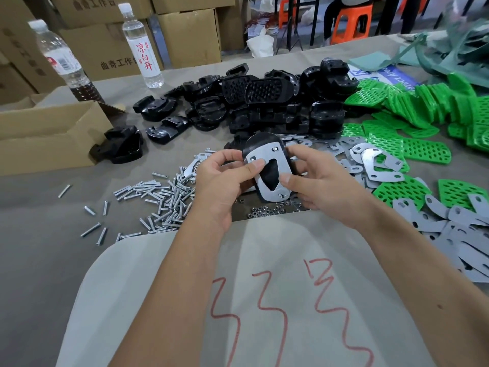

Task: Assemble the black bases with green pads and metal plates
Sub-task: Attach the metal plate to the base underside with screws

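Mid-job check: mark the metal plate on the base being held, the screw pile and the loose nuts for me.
metal plate point(275, 165), head view, its upper face between the thumbs
screw pile point(161, 200), head view, middle of the heap
loose nuts point(267, 210), head view, cluster below the held base

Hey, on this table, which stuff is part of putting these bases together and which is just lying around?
Part of the job:
- black base with metal plate, gripped by left hand and right hand
- black bases pile
- green pads
- loose metal plates
- screws
- nuts

Just lying about:
- water bottles
- cardboard box
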Demonstrator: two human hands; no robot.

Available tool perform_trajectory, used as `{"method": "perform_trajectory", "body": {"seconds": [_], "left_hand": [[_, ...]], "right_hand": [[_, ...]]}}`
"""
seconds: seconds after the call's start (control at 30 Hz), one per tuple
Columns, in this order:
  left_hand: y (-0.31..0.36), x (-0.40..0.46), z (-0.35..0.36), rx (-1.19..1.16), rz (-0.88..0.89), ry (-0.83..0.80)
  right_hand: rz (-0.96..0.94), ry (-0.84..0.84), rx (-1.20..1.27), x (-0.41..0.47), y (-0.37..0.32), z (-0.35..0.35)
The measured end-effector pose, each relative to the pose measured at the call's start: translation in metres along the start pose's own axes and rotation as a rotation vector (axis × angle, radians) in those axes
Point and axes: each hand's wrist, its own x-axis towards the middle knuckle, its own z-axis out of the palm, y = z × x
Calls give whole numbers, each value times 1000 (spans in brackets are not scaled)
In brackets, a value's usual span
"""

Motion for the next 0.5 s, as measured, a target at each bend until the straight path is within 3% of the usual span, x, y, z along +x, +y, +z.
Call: {"method": "perform_trajectory", "body": {"seconds": [0.3,0.5], "left_hand": [[2,-1,-1,189,125,19],[5,0,-5,150,75,6]], "right_hand": [[34,-25,78,-1,-5,-1],[15,-55,113,-1,-1,-2]]}}
